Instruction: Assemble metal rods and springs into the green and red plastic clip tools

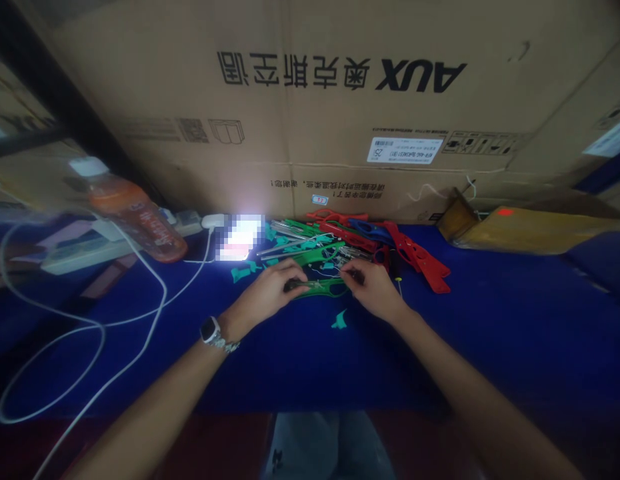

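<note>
Gripping side: your left hand [280, 287] has thumb and fingers clamped on the left end of a green piece [317, 291].
Right hand: your right hand [373, 283] is just beside the green piece's right end, thumb and fingertips bunched close; you cannot tell from this view whether anything is clamped between them.
Green piece: it lies crosswise between your hands, toward the far edge of the blue surface [390, 373], with an opening near its right end.
Pile: just beyond your hands, near the far edge, you have red pieces [423, 257], a blue piece [373, 231] and thin metal rods [280, 252] lying across one another.
Teal scrap: one torn bit [340, 321] lies apart, nearer to you than the green piece.
Far left corner: an orange drink bottle [135, 217] leans by a white power strip [85, 257]; a pale cable [163, 293] loops toward the near edge.
Far edge: a cardboard box [290, 133] with upside-down print stands behind the pile.
Far right corner: a yellowish package [530, 227] lies well apart from your hands.
Left wrist: you wear a watch [211, 330].
</note>
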Demonstrator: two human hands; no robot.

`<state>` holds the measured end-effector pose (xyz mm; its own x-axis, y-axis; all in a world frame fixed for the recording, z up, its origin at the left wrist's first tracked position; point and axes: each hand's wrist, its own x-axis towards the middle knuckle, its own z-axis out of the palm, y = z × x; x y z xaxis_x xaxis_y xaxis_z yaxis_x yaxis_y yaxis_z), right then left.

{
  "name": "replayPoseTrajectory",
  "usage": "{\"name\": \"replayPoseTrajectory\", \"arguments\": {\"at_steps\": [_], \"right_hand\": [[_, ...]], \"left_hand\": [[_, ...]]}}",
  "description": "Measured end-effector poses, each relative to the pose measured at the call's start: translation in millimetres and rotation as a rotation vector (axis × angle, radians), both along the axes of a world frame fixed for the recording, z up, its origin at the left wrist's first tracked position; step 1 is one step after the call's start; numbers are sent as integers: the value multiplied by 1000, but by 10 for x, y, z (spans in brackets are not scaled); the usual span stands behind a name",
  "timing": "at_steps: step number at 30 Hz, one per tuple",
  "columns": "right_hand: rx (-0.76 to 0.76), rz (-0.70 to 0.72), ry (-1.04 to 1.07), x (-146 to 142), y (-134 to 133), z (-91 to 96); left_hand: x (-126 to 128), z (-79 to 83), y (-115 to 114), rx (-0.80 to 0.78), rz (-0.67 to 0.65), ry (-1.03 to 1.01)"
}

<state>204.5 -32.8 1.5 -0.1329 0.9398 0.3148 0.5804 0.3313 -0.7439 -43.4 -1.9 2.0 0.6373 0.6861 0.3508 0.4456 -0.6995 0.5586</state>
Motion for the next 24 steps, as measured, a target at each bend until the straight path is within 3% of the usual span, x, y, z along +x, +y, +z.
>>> {"name": "replayPoseTrajectory", "arguments": {"at_steps": [8,15,24], "right_hand": [[26,2,-4,-17,-17,32],[30,-24,-18,8,-8,31],[29,-25,8,-12,-18,45]], "left_hand": [[38,16,-51,65,-8,38],[149,117,-308,277,116,342],[81,80,-144,242,61,321]]}}
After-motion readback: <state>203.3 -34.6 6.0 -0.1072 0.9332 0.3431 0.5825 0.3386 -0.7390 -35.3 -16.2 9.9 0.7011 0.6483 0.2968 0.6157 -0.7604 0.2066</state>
